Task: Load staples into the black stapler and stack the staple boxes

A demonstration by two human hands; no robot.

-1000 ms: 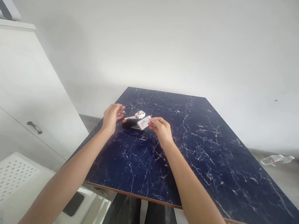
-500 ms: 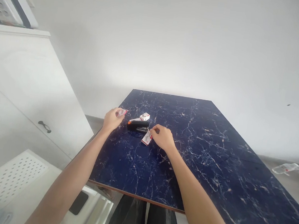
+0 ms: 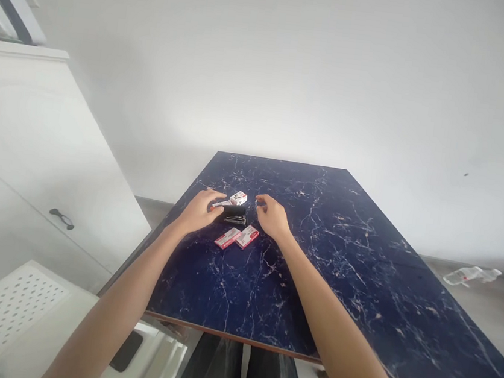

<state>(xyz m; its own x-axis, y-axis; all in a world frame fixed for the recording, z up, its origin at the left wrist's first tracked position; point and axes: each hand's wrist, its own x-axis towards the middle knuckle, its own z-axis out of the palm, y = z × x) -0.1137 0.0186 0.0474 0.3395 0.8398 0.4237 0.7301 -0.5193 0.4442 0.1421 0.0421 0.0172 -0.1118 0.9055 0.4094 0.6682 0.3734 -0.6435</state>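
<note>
A black stapler [image 3: 235, 211] lies on the blue marbled table [image 3: 319, 239]. My left hand [image 3: 201, 210] is at its left end, thumb and fingers apart and partly covering that end; whether the thumb touches it I cannot tell. Two flat red-and-white boxes [image 3: 247, 236] lie in front of the stapler, one partly overlapping the other. Behind it stands a small white box [image 3: 238, 198], with another flat white box [image 3: 222, 204] beside it, partly hidden by my left fingers. To the right, my right hand [image 3: 272, 217] hovers with loosely bent, parted fingers and nothing visible in them.
A white cabinet [image 3: 47, 147] with a dark handle [image 3: 62, 218] stands at the left. Below it is a white unit with a perforated panel [image 3: 6, 306]. A clear plastic bottle [image 3: 472, 275] lies beyond the table's right side. A pale wall rises behind.
My left hand has set its red-and-white box down beside the other one and moved to the stapler's left end. My right hand has let go of its box and moved slightly away.
</note>
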